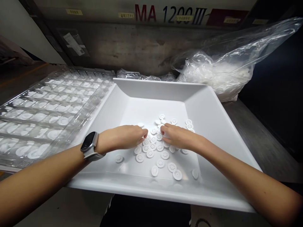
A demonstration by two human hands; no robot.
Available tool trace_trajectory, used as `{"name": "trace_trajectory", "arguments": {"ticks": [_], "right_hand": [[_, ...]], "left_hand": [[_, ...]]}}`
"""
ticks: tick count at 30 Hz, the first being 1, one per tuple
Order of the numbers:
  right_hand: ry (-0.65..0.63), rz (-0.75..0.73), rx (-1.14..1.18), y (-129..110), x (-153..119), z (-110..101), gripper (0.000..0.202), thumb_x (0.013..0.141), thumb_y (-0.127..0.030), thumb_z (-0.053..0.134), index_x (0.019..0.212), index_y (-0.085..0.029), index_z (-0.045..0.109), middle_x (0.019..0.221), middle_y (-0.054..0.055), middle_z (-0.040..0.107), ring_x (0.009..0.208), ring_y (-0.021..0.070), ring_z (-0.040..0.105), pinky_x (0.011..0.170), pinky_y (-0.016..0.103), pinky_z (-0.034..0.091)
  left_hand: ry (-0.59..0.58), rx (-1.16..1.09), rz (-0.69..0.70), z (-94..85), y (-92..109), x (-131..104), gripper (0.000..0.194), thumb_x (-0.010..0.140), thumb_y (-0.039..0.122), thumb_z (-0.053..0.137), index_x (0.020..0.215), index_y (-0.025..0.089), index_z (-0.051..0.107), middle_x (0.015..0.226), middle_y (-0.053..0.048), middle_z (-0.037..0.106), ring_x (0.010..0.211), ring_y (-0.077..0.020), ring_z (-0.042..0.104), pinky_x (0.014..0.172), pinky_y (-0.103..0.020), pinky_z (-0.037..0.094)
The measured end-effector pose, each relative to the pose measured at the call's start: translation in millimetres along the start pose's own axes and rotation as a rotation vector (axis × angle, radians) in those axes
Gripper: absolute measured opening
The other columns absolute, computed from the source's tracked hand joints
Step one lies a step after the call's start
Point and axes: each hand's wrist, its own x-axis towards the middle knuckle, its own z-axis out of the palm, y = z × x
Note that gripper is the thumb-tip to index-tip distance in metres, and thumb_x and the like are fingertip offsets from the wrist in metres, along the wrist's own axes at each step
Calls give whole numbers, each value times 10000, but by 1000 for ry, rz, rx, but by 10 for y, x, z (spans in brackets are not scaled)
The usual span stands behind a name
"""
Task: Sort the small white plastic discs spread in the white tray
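Within deep white plastic tray (213, 118), sloping walls corralling small round white spoked discs (165, 155); left hand (125, 136) and right hand (178, 135) reaching low, grips curling narrow, cannot tell if holding any.

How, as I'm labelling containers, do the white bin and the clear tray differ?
The white bin is opaque; the clear tray is see-through. The white bin is one open hollow with sloping walls, while the clear tray has rows of pockets. Loose discs lie scattered in the bin; the tray's white pieces sit in rows. Both hold white pieces.

White spoked discs (165, 154), loosely scattered (some overlapping), inside white tray (217, 126)
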Motion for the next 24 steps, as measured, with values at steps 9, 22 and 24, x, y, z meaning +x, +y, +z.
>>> {"name": "trace_trajectory", "arguments": {"ticks": [9,22,24], "right_hand": [[30,-69,55,14,-16,-41,153,918,-286,542,995,-155,561,956,29,569,712,117,540,622,273,486],[87,-309,69,-96,99,168,172,898,-198,567,1065,-157,564,1061,47,554,910,175,560,754,343,509],[81,-300,71,-81,93,135,158,887,-191,581,1039,-153,568,1059,47,553,896,170,558,736,329,509]], "left_hand": [[58,16,74,31,49,8,164,938,257,437,941,150,560,777,7,570,640,-114,529,613,-282,464],[107,41,122,124,31,69,154,916,202,490,1027,143,579,910,-23,616,771,-139,591,710,-325,512],[105,52,122,142,27,88,161,922,218,487,1027,142,582,908,-25,623,775,-141,598,715,-330,516]]}}
